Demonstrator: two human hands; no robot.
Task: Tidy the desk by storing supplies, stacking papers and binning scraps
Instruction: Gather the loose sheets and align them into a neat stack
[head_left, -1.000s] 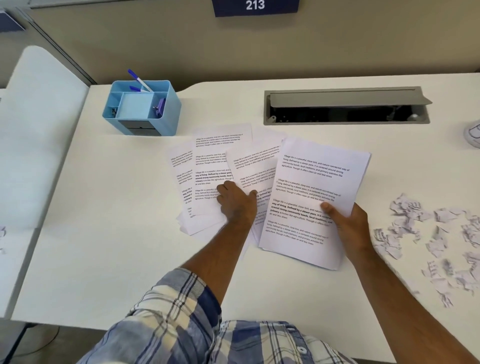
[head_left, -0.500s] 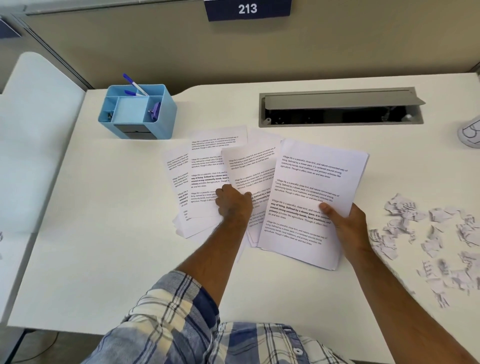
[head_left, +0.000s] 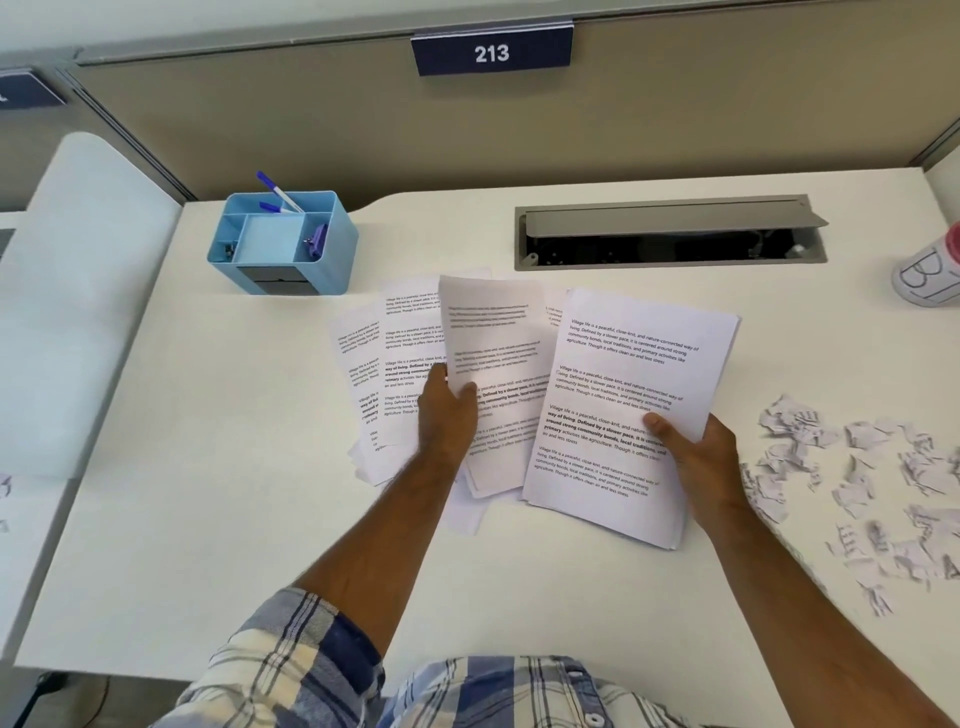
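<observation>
Printed sheets (head_left: 405, 364) lie fanned on the white desk, one lifted sheet (head_left: 493, 374) (its print looks blurred) beside a neat stack (head_left: 623, 405), torn scraps (head_left: 857, 483) strewn right.

On the desk (head_left: 218, 467), loose printed sheets (head_left: 400, 353) lay fanned at the middle, with a stack of papers (head_left: 623, 405) just to their right and torn scraps (head_left: 852, 483) scattered farther right. An organizer (head_left: 283, 244) holding pens (head_left: 278, 189) stood behind the sheets to the left. A cable tray (head_left: 670, 234) sat behind the stack, and a cup (head_left: 930, 273) stood at the far right edge.
</observation>
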